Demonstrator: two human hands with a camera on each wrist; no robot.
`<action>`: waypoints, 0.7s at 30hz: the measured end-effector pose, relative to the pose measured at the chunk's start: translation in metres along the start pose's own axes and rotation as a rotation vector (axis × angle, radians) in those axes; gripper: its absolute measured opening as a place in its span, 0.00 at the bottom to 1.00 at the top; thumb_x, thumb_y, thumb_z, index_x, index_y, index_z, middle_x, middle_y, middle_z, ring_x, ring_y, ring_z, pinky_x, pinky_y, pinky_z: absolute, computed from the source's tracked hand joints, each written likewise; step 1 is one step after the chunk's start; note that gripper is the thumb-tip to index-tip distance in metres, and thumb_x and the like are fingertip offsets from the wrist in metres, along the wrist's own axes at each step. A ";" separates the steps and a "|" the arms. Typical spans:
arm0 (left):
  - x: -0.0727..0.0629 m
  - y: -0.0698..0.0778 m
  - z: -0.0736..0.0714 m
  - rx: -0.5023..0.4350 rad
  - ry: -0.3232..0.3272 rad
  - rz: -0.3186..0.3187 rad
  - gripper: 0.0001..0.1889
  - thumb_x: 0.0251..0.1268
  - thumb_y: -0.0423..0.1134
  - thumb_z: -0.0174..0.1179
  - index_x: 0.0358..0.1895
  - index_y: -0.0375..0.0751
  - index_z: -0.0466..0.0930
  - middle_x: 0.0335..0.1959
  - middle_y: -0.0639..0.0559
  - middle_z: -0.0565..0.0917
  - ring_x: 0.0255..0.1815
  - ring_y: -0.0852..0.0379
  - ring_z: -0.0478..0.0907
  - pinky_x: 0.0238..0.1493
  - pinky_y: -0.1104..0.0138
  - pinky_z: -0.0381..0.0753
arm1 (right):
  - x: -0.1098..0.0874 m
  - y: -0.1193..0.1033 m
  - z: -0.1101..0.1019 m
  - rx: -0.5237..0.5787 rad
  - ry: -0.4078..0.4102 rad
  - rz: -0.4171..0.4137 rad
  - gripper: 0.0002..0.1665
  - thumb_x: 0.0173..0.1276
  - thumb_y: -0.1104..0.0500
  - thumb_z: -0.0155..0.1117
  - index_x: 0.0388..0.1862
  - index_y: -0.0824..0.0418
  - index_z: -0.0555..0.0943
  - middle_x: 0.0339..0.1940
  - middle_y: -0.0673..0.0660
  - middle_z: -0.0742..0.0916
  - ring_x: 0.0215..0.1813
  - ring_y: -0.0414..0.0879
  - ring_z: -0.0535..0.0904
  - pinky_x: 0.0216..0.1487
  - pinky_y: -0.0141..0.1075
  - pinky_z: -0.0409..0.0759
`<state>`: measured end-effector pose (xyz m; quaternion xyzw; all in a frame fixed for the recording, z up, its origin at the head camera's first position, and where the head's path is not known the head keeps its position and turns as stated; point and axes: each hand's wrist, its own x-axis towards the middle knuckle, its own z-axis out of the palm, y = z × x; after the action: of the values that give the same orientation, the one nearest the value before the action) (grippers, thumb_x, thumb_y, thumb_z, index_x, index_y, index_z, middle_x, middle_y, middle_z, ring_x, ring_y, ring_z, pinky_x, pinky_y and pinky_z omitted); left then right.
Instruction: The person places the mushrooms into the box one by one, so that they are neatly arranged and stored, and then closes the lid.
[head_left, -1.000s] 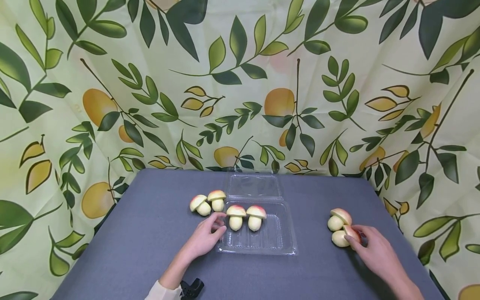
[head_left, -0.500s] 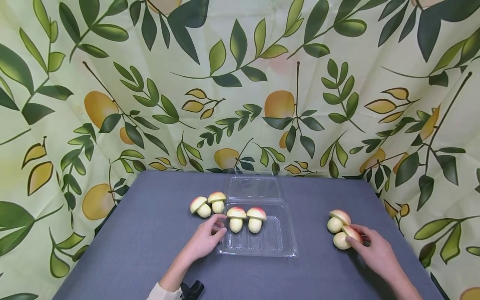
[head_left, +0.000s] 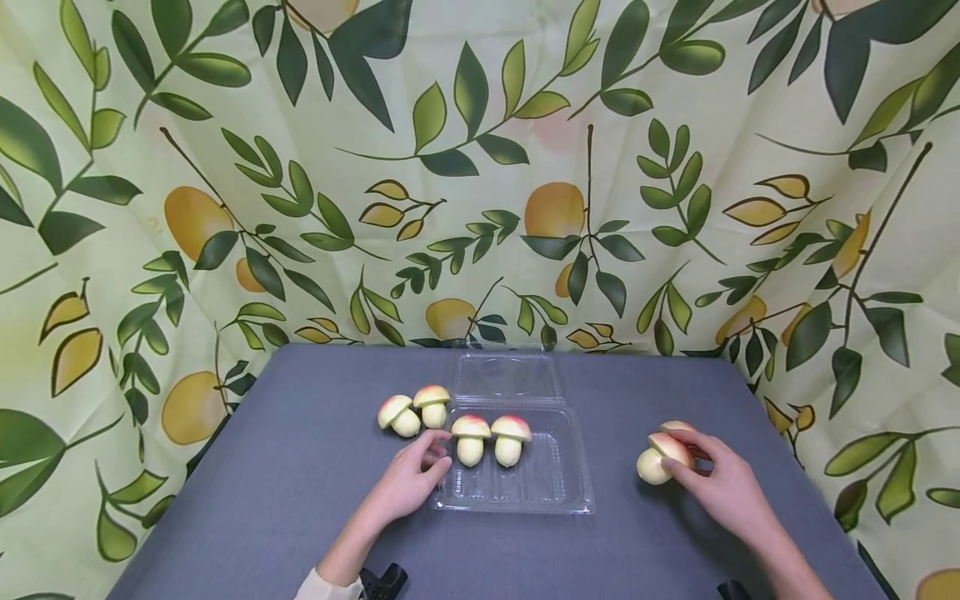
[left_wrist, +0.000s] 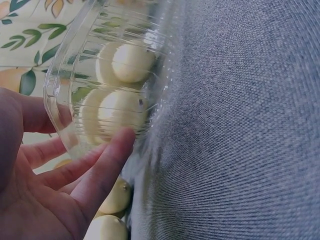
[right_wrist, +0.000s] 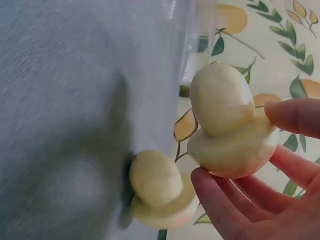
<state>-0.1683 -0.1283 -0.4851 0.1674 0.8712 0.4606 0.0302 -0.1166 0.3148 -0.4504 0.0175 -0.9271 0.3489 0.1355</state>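
A clear plastic container (head_left: 566, 467) lies open on the table, with two toy mushrooms (head_left: 471, 440) inside, cream with reddish cap tops. At its left edge my left hand (head_left: 407, 481) holds the rim, thumb and fingers on the plastic wall (left_wrist: 75, 85). Two more mushrooms (head_left: 400, 416) lie just left of the container. Off to the right, my right hand (head_left: 723, 483) pinches another toy mushroom (right_wrist: 227, 115) between thumb and fingers, raised off the table. Beneath it another mushroom (right_wrist: 157, 185) rests on the table, mostly hidden in the head view.
The container's hinged lid (head_left: 506, 375) is folded back towards the rear of the grey-blue table (head_left: 315, 467). A leaf-and-fruit patterned cloth (head_left: 337, 125) hangs behind and at both sides. Black straps (head_left: 386, 581) show near the wrists.
The right hand has lifted one toy mushroom and moved it slightly left and up, now partly covering the other one there. The left hand stays at the container's edge.
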 end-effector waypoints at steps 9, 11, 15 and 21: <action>0.001 -0.001 0.000 -0.010 0.003 0.006 0.18 0.74 0.36 0.60 0.62 0.37 0.75 0.45 0.46 0.81 0.43 0.52 0.84 0.40 0.64 0.80 | 0.011 -0.028 0.015 0.099 0.026 -0.118 0.23 0.62 0.59 0.78 0.56 0.60 0.84 0.49 0.56 0.86 0.46 0.29 0.76 0.42 0.26 0.81; 0.001 0.000 0.000 -0.015 0.003 0.007 0.18 0.74 0.36 0.60 0.62 0.37 0.75 0.45 0.45 0.81 0.43 0.52 0.84 0.39 0.65 0.80 | 0.013 -0.034 0.019 0.117 0.024 -0.142 0.23 0.62 0.60 0.78 0.56 0.62 0.84 0.49 0.56 0.86 0.48 0.30 0.75 0.42 0.27 0.82; 0.001 0.000 -0.001 -0.018 0.005 0.006 0.17 0.73 0.35 0.60 0.62 0.37 0.75 0.45 0.45 0.81 0.41 0.53 0.84 0.38 0.66 0.80 | 0.018 -0.044 0.027 0.131 0.024 -0.188 0.23 0.61 0.63 0.78 0.55 0.62 0.85 0.48 0.55 0.87 0.47 0.34 0.76 0.42 0.30 0.83; 0.001 -0.001 0.000 -0.026 0.011 0.015 0.17 0.73 0.35 0.61 0.61 0.36 0.76 0.44 0.45 0.81 0.40 0.54 0.84 0.37 0.66 0.80 | 0.024 -0.059 0.039 0.161 -0.020 -0.187 0.24 0.63 0.60 0.77 0.58 0.61 0.83 0.52 0.55 0.86 0.49 0.40 0.80 0.46 0.33 0.83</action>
<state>-0.1692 -0.1282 -0.4855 0.1710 0.8641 0.4728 0.0243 -0.1412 0.2458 -0.4345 0.1183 -0.8918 0.4077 0.1565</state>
